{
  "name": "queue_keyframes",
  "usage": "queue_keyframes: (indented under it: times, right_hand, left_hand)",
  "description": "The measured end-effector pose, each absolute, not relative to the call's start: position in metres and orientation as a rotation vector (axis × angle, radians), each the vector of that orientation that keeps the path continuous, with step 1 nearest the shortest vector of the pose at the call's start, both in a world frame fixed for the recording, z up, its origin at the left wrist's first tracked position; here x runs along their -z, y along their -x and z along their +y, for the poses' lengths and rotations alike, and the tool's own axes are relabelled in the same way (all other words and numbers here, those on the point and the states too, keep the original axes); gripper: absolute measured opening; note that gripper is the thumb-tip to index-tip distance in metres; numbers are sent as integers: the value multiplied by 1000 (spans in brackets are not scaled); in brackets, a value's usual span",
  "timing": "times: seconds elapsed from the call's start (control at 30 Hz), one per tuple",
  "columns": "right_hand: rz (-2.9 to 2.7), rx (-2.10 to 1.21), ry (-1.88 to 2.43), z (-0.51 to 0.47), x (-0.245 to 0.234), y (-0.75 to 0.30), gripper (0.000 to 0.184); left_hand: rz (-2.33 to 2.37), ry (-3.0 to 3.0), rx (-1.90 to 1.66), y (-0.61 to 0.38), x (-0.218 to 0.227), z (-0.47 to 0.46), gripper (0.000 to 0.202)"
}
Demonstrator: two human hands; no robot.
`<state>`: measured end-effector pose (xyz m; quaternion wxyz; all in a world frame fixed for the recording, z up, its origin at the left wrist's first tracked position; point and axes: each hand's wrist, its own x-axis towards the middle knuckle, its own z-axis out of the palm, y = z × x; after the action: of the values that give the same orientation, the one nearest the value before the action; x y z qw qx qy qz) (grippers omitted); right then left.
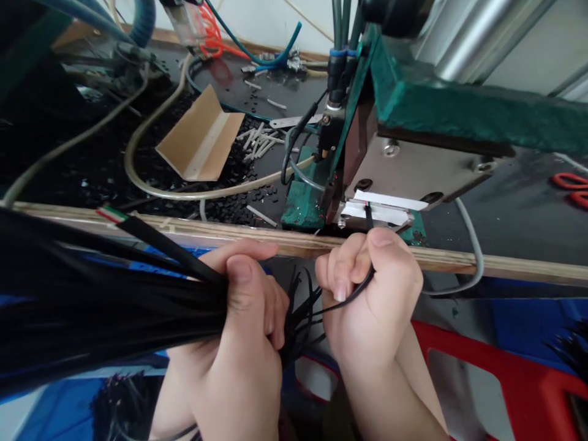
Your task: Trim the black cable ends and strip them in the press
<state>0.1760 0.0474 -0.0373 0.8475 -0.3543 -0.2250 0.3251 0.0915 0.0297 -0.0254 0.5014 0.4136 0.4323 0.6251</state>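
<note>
My left hand (243, 318) is closed in a fist around a thick bundle of black cables (92, 300) that fans out to the left. My right hand (372, 288) pinches a single black cable (365, 283) between thumb and fingers. That cable's end runs up into the slot of a green bench machine (413, 104), just under its steel plate (413, 171) and between white tape strips (386, 205). Both hands sit at the wooden front edge (459, 260) of the bench, almost touching.
A folded cardboard piece (202, 138) lies on the bench among black granules and short white sleeves. Beige and teal hoses loop behind it. Red scissors (572, 187) lie at the far right. A red plastic stool (505, 373) stands below right.
</note>
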Motion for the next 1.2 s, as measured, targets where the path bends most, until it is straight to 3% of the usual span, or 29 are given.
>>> queue_keyframes:
  times: [1.2]
  right_hand:
    - [-460, -694, 799, 46, 37, -175, 54]
  left_hand:
    - [1154, -952, -1557, -102, 17, 29, 28]
